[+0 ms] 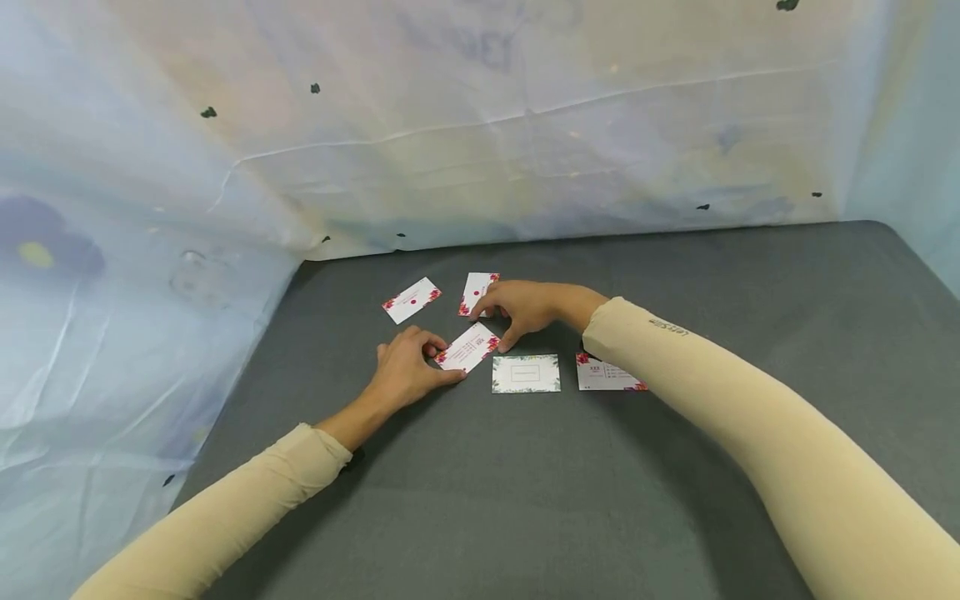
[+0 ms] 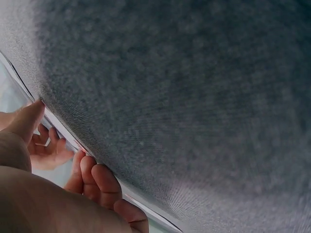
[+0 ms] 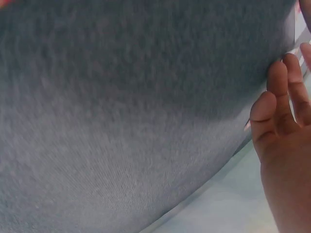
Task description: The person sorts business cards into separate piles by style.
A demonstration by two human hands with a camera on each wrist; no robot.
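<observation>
Several white cards with red flower corners lie on a grey table (image 1: 675, 275). My left hand (image 1: 429, 363) pinches the near left end of a tilted card (image 1: 468, 347), thumb along its lower edge. My right hand (image 1: 495, 321) arches over the table just beyond it, with fingertips resting on another card (image 1: 477, 292) and the thumb down beside the tilted card. The left wrist view shows my curled fingers (image 2: 97, 179) against the grey cloth. In the right wrist view my fingers (image 3: 282, 111) lie fairly straight at the cloth's edge.
A third flowered card (image 1: 412, 299) lies at the far left. A green-bordered card (image 1: 526, 373) sits near the middle, and one more card (image 1: 603, 375) is partly under my right forearm. Pale sheeting (image 1: 480, 125) walls the table at the back and left.
</observation>
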